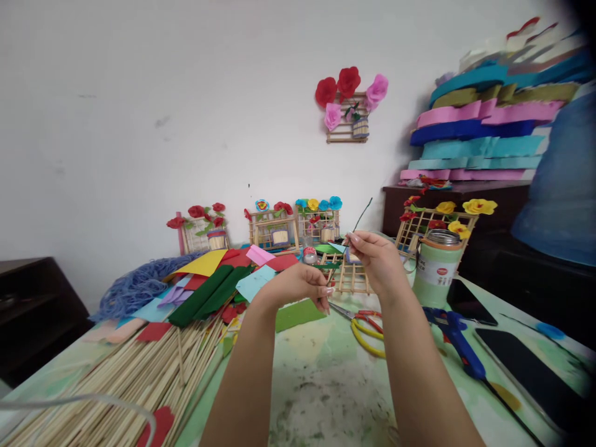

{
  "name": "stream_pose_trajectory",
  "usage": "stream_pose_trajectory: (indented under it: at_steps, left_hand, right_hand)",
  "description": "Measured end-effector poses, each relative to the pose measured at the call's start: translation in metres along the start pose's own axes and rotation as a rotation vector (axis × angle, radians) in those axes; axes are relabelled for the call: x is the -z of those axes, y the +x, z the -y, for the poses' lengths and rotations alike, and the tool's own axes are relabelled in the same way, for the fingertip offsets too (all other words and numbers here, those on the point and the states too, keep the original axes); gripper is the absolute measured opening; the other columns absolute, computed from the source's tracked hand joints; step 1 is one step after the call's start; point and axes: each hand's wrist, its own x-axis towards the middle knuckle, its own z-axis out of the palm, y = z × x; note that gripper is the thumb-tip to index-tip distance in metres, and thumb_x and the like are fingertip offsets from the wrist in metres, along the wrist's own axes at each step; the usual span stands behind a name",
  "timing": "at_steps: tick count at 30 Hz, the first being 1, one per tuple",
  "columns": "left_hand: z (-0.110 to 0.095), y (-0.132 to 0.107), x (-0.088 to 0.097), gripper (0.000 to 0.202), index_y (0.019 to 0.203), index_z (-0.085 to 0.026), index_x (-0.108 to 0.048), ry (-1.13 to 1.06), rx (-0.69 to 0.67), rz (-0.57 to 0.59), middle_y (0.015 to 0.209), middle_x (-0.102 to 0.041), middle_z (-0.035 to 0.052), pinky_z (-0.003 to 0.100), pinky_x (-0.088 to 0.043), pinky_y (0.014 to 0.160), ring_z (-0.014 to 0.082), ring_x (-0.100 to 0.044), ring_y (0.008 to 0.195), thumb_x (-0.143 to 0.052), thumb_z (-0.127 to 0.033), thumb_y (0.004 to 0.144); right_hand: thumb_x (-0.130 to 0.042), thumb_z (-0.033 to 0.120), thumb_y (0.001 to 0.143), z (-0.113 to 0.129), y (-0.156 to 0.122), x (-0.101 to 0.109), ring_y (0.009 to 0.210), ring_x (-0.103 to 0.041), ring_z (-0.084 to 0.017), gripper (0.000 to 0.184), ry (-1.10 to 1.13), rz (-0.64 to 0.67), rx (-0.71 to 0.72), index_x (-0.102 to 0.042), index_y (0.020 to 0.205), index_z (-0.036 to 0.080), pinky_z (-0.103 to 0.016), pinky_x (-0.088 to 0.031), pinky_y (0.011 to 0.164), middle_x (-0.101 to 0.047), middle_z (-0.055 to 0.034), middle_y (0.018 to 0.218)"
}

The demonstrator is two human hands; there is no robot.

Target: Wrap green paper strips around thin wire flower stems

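Between my hands runs a thin dark green stem (362,214), slanting up to the right above the table. My left hand (305,285) pinches its lower end, fingers closed. Higher up, my right hand (372,254) grips the stem between thumb and fingertips. Scissors with yellow handles (365,338) lie on the table just below my hands, beside a red-handled tool (370,318). A strip of green paper (300,315) rests under my left hand. Behind the hands is a small lattice of sticks (352,277).
Sheets of coloured paper (202,264), blue yarn (135,288) and many thin sticks (116,372) cover the left side. To the right stand a green bottle (435,270), a blue glue gun (459,344) and two phones (526,372). Stick frames with paper flowers (274,230) line the wall.
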Motion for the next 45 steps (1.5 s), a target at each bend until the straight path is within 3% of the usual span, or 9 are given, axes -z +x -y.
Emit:
stream_pose_trajectory:
  at_steps: [8,14,21,26,30,37,45]
  left_hand:
    - [0.000,-0.002,0.004,0.038,0.067,-0.013,-0.059,0.064,-0.062,-0.014,0.069,-0.070,0.0064,0.028,-0.050,0.071,0.0138,-0.065,0.065,-0.069,-0.050,0.070]
    - [0.004,-0.001,0.005,0.040,0.060,-0.015,-0.052,0.122,0.023,0.008,0.061,-0.067,0.0044,0.028,-0.049,0.064,0.0155,-0.065,0.061,-0.074,-0.048,0.062]
    - [0.004,-0.004,0.008,0.037,0.057,-0.015,-0.053,0.142,0.068,0.050,0.058,-0.066,0.0037,0.026,-0.049,0.060,0.0159,-0.065,0.059,-0.075,-0.045,0.062]
    - [0.002,-0.007,0.008,0.042,0.058,-0.015,-0.051,0.061,-0.021,0.050,0.060,-0.068,0.0049,0.027,-0.050,0.064,0.0152,-0.066,0.061,-0.075,-0.050,0.063]
    - [-0.002,-0.009,0.008,0.040,0.064,-0.014,-0.054,-0.026,-0.099,-0.018,0.064,-0.068,0.0042,0.026,-0.050,0.066,0.0127,-0.064,0.062,-0.073,-0.049,0.067]
    - [-0.007,-0.009,0.004,0.032,0.070,-0.013,-0.060,-0.012,-0.123,-0.047,0.067,-0.068,0.0046,0.025,-0.049,0.067,0.0119,-0.063,0.062,-0.070,-0.043,0.074]
    - [-0.005,-0.008,0.004,0.036,0.066,-0.011,-0.060,-0.071,-0.077,-0.042,0.065,-0.068,0.0050,0.025,-0.049,0.064,0.0121,-0.064,0.059,-0.077,-0.043,0.065]
  right_hand:
    - [-0.081,0.033,0.061,0.002,-0.005,-0.004,0.070,-0.057,-0.011,0.016,0.021,0.173,-0.050,-0.074,0.068,0.021,-0.026,-0.044,0.073,-0.069,-0.0003,0.072]
    - [-0.081,0.035,0.059,0.000,-0.004,-0.002,0.072,-0.060,-0.014,0.018,-0.019,0.137,-0.062,-0.074,0.064,0.019,-0.028,-0.045,0.075,-0.070,-0.0027,0.068]
    - [-0.083,0.035,0.054,-0.001,-0.003,-0.003,0.074,-0.062,-0.017,0.020,-0.032,0.080,-0.066,-0.072,0.058,0.020,-0.030,-0.046,0.075,-0.071,-0.0042,0.068]
    - [-0.079,0.040,0.062,-0.004,-0.006,-0.012,0.075,-0.062,-0.016,0.021,-0.032,0.162,-0.048,-0.075,0.068,0.021,-0.030,-0.046,0.074,-0.073,-0.0041,0.077]
    - [-0.082,0.035,0.060,-0.006,-0.006,-0.011,0.068,-0.059,-0.013,0.018,-0.105,0.255,-0.117,-0.076,0.070,0.021,-0.029,-0.045,0.073,-0.071,-0.0017,0.070]
    - [-0.084,0.033,0.056,0.000,-0.009,-0.011,0.064,-0.057,-0.012,0.020,-0.143,0.261,-0.128,-0.073,0.067,0.020,-0.028,-0.043,0.069,-0.068,0.0003,0.066]
    - [-0.082,0.036,0.059,-0.001,-0.004,-0.003,0.068,-0.054,-0.012,0.021,-0.114,0.163,-0.022,-0.073,0.069,0.021,-0.027,-0.042,0.070,-0.067,-0.0005,0.071]
